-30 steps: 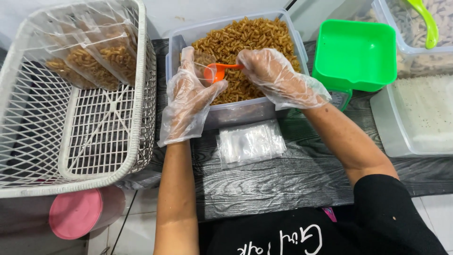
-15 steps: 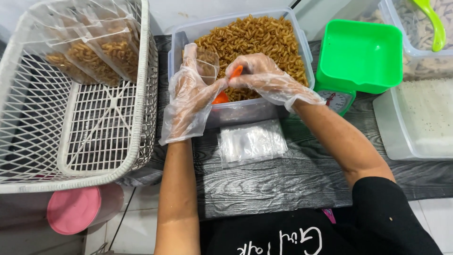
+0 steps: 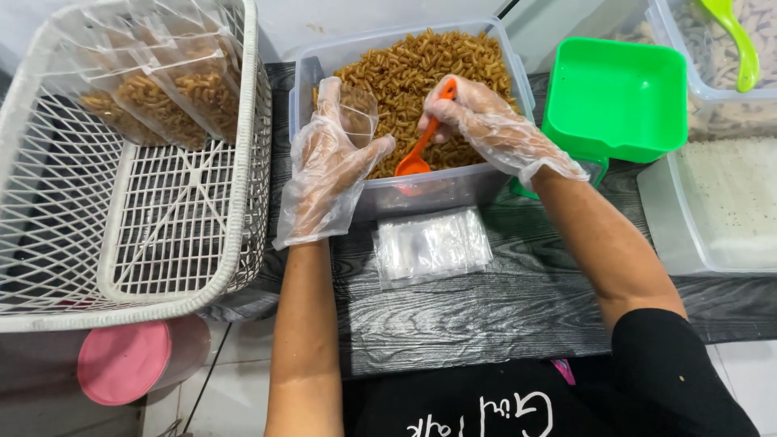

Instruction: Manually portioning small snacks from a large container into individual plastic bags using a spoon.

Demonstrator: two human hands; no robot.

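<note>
A clear plastic tub (image 3: 421, 193) holds brown spiral snacks (image 3: 413, 73). My left hand (image 3: 328, 166), in a loose plastic glove, holds a small clear bag (image 3: 356, 105) upright over the tub's near left corner. My right hand (image 3: 486, 117), also gloved, grips an orange spoon (image 3: 421, 150) by its handle, bowl down in the snacks near the tub's front wall, just right of the bag. A stack of empty clear bags (image 3: 431, 244) lies on the dark wood-grain table in front of the tub.
A white wire basket (image 3: 121, 235) at left holds filled snack bags (image 3: 162, 89). A green scale tray (image 3: 619, 93) stands right of the tub. Clear tubs (image 3: 712, 202) sit far right, one with a green scoop (image 3: 732, 36). A pink-lidded jar (image 3: 125, 362) is below the basket.
The right hand swung the orange spoon from level at the bag's mouth down into the snacks, then shifted right. The left hand kept the bag in place.
</note>
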